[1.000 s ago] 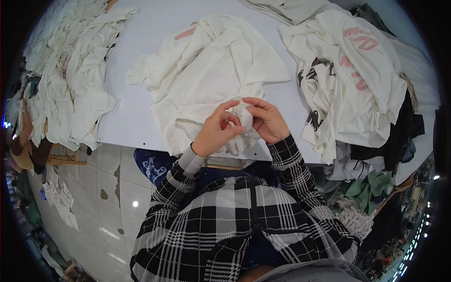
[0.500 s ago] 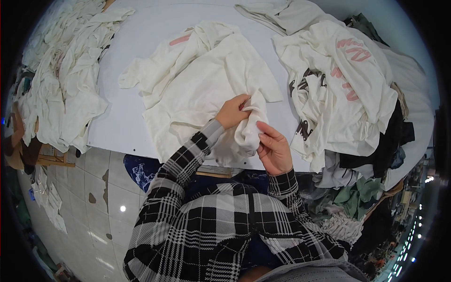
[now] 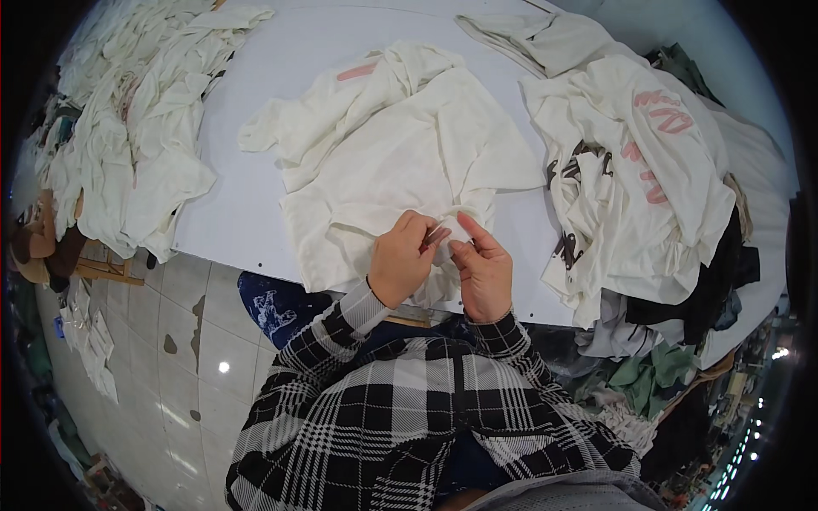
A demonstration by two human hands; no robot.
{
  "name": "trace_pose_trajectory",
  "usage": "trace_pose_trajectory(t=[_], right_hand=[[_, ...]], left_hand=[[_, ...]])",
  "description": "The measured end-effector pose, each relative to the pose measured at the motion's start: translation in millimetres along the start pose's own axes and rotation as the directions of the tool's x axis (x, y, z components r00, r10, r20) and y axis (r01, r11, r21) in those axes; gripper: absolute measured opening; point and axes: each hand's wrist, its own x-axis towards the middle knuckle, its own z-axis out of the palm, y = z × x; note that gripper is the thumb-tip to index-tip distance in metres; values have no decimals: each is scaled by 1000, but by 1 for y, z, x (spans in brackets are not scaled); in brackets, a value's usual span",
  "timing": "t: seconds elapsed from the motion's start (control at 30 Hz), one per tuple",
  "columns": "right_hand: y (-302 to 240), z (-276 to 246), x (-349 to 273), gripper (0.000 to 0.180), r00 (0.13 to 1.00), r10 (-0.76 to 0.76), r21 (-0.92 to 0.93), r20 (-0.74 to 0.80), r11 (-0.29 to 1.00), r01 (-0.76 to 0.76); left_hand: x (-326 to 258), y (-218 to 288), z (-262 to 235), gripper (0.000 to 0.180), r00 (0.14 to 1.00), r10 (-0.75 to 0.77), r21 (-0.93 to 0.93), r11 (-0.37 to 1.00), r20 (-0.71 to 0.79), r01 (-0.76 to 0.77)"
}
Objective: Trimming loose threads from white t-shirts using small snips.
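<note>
A white long-sleeved top [image 3: 383,162] lies crumpled on the pale table before me, a pink mark showing near its far edge. At its near edge my left hand [image 3: 400,258] is closed, with thumb and fingertips pinching the fabric. Something thin shows at those fingertips, too small to make out. My right hand [image 3: 484,271] is closed too, holding a bunched fold of the same top between thumb and forefinger. The two hands are close together, fingertips almost meeting. The folds hide the part of the fabric between them.
A large heap of white garments [image 3: 145,153] spreads at the left. White tops with pink lettering [image 3: 630,170] are piled at the right, dark prints among their folds. Below that pile hang green cloths [image 3: 652,379]. The table [image 3: 234,217] ends just before my body.
My left hand has come down toward me, and the right has moved slightly left and up, so they now meet at the fabric's near edge. The whole view has shifted a little.
</note>
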Motion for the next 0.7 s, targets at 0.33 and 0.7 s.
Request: trace_pose_trajectory(t=[0.33, 0.7], right_hand=[[-9, -3, 2, 41, 1000, 16, 146, -15, 989, -14], [-1, -7, 1, 43, 998, -65, 83, 2, 994, 65]], left_hand=[[-2, 4, -27, 32, 896, -316, -324, 851, 311, 413], [-4, 20, -13, 39, 936, -253, 9, 966, 246, 258]])
